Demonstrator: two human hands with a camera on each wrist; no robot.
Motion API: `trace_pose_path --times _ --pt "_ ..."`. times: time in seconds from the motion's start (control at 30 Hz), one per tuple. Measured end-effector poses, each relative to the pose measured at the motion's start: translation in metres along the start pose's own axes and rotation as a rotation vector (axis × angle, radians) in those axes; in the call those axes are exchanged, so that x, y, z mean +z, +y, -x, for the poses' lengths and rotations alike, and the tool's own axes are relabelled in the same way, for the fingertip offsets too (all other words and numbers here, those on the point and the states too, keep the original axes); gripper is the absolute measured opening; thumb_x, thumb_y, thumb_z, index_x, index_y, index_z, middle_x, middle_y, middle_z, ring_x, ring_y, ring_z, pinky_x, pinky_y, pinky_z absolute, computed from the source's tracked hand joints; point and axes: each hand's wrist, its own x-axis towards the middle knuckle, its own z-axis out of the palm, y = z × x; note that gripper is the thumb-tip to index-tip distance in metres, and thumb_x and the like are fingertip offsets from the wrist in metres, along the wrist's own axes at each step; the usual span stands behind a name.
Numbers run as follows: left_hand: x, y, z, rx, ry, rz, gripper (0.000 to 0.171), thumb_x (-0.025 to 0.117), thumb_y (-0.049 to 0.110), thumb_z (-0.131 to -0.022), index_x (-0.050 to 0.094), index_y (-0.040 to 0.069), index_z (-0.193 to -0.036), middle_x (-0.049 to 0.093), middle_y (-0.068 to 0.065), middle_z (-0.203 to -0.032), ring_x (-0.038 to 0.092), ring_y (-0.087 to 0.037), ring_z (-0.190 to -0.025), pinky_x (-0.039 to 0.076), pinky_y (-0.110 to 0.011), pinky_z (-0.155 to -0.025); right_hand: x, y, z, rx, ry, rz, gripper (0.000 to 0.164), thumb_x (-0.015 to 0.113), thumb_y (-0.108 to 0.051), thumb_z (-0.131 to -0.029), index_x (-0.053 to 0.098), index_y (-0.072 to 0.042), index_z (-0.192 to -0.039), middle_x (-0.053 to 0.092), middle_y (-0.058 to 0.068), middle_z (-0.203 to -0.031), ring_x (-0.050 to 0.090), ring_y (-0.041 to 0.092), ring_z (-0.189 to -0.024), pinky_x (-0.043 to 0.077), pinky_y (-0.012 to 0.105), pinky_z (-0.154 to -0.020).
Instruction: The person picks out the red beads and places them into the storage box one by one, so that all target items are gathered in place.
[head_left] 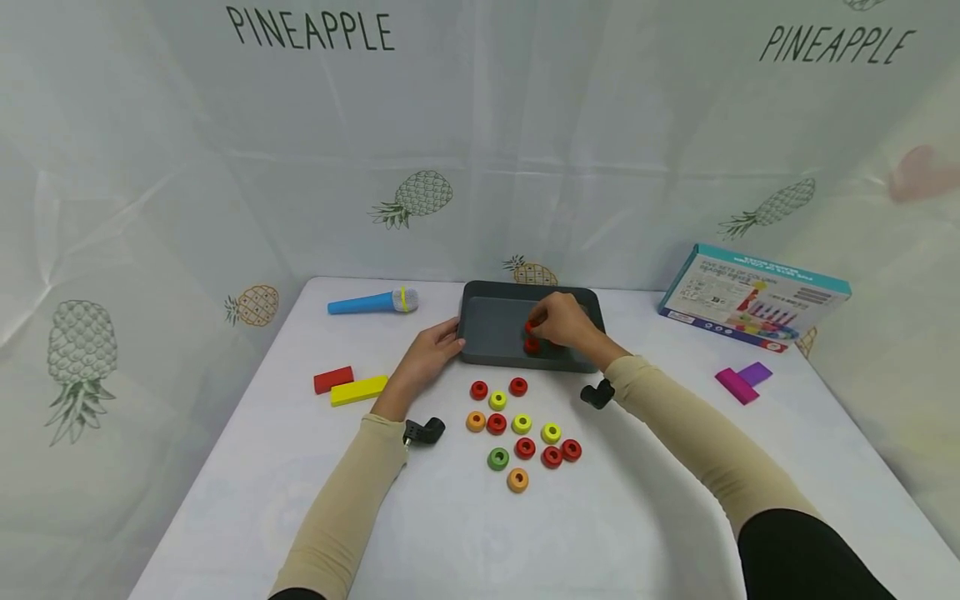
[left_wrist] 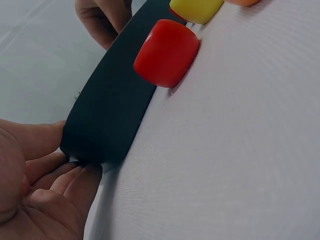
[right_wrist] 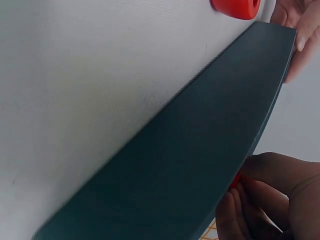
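Observation:
My left hand (head_left: 422, 360) grips the left edge of a dark grey tray (head_left: 487, 325). The left wrist view shows thumb and fingers around the corner of the tray (left_wrist: 107, 95). Inside the tray, my right hand (head_left: 567, 322) pinches a red ring (head_left: 528, 327) between thumb and fingers. Just below it, a second red ring (head_left: 532, 346) lies on the tray floor. In the right wrist view the tray wall (right_wrist: 170, 130) hides most of the pinched ring (right_wrist: 235, 180).
Several loose red, yellow, orange and green rings (head_left: 525, 448) lie before the tray. Red (head_left: 333, 380) and yellow blocks (head_left: 359, 391) and a toy microphone (head_left: 372, 302) are left. At right are a box (head_left: 753, 298), a magenta block (head_left: 737, 386) and a purple block (head_left: 754, 373).

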Motion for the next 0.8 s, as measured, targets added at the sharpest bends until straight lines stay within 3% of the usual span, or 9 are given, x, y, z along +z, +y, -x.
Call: trace_pose_path --times 0.3,0.8 --pt "-0.0025 -0.0014 0.0011 0.043 -0.015 -0.01 0.059 0.06 0.026 -0.103 0.038 0.02 -0.158 0.042 -0.003 -0.161 0.045 -0.018 -0.146 0.038 -0.037 -0.121 0.0036 -0.0031 -0.0019 0.033 0.005 -0.005 0.027 0.078 -0.009 -0.086 0.077 -0.001 -0.111 0.076 0.015 -0.11 0.072 0.03 -0.102 0.062 0.044 -0.086" --pt "-0.0023 -0.0005 0.0018 0.035 -0.011 -0.03 0.06 0.06 0.028 -0.103 0.037 0.021 -0.158 0.042 -0.002 -0.161 0.045 -0.018 -0.145 0.038 -0.037 -0.121 0.0038 0.0008 -0.0051 0.047 -0.01 0.013 0.026 0.077 -0.008 -0.087 0.077 -0.001 -0.113 0.075 0.017 -0.113 0.07 0.032 -0.106 0.061 0.046 -0.089"
